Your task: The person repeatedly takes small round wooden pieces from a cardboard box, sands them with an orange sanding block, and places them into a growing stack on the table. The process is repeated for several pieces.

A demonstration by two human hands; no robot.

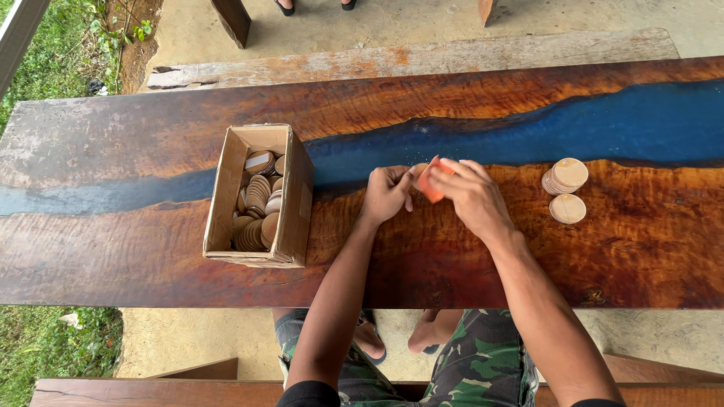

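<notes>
My left hand (388, 194) pinches a small round wooden disc (417, 172) above the middle of the table. My right hand (469, 192) presses an orange piece, probably sandpaper (431, 186), against that disc. Both hands meet over the brown wood just below the blue resin stripe (528, 136). An open cardboard box (290, 226) with several wooden discs (256, 203) stands to the left of my left hand. Two short stacks of pale wooden discs (566, 177) (568, 209) lie to the right of my right hand.
The long wooden table (113, 249) runs left to right. A wooden bench (392, 56) stands on the far side, with another person's feet (315, 4) beyond it. Grass (45, 68) lies at the left. My knees and feet (430, 339) are under the near edge.
</notes>
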